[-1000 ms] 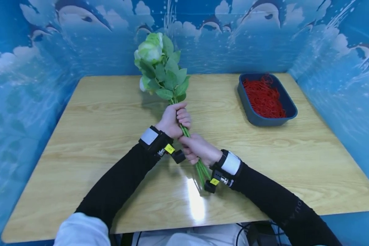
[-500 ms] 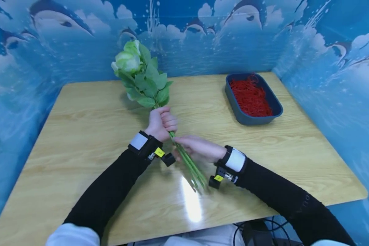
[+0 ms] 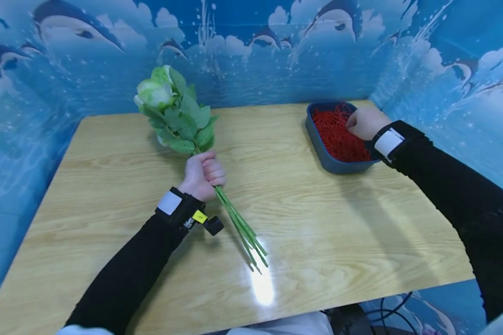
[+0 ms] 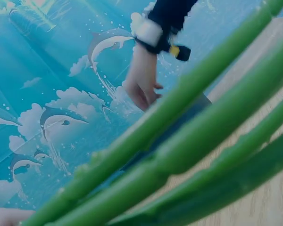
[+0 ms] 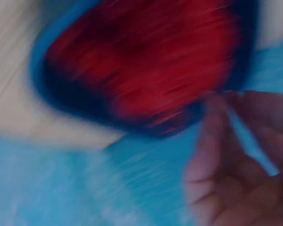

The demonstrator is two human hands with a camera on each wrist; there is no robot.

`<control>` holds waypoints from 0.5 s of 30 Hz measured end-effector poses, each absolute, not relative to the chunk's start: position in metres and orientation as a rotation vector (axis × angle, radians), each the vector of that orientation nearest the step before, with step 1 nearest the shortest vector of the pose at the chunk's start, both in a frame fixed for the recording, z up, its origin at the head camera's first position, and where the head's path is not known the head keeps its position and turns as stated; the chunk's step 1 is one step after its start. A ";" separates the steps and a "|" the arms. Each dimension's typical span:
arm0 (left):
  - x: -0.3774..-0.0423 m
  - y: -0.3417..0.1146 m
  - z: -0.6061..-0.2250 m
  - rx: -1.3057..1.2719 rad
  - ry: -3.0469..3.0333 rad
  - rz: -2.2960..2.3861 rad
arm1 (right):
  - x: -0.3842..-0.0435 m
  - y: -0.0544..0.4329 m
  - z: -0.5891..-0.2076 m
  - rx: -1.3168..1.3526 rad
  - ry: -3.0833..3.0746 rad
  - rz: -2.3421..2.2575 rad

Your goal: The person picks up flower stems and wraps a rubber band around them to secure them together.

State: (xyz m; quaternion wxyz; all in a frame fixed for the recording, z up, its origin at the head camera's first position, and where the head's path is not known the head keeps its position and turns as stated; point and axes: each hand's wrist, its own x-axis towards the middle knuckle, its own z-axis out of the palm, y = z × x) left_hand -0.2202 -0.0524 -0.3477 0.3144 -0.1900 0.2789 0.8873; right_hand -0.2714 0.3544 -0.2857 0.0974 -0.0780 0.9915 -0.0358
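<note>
A bunch of pale green and white flowers [image 3: 156, 94] with broad leaves [image 3: 184, 122] lies slanted in my left hand [image 3: 204, 177], whose fingers curl round the stems just below the leaves. The green stems [image 3: 241, 227] extend toward the table's front; up close, they cross the left wrist view [image 4: 165, 153]. My right hand [image 3: 366, 123] is over the right side of a dark blue bin [image 3: 334, 164] full of thin red rubber bands [image 3: 337, 135]. In the blurred right wrist view, its thumb and fingertips come together near the bands; I cannot tell whether they hold one.
The wooden table [image 3: 293, 223] is enclosed at the back and sides by blue sheeting [image 3: 251, 79] printed with dolphins. Black cables [image 3: 387, 311] hang below the front edge. A bright reflection lies near the stem ends.
My right hand has left the stems and moved right and away to the bin. The left hand still grips the bunch, which has shifted left in view as the head view turned.
</note>
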 end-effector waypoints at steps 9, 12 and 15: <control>-0.216 -0.058 -0.349 -0.525 0.721 2.322 | -0.308 0.376 -0.336 -0.447 3.023 0.141; -0.217 -0.060 -0.349 -0.523 0.734 2.334 | -0.314 0.374 -0.339 -0.492 3.031 0.152; -0.219 -0.064 -0.349 -0.526 0.728 2.337 | -0.320 0.372 -0.336 -0.512 3.020 0.141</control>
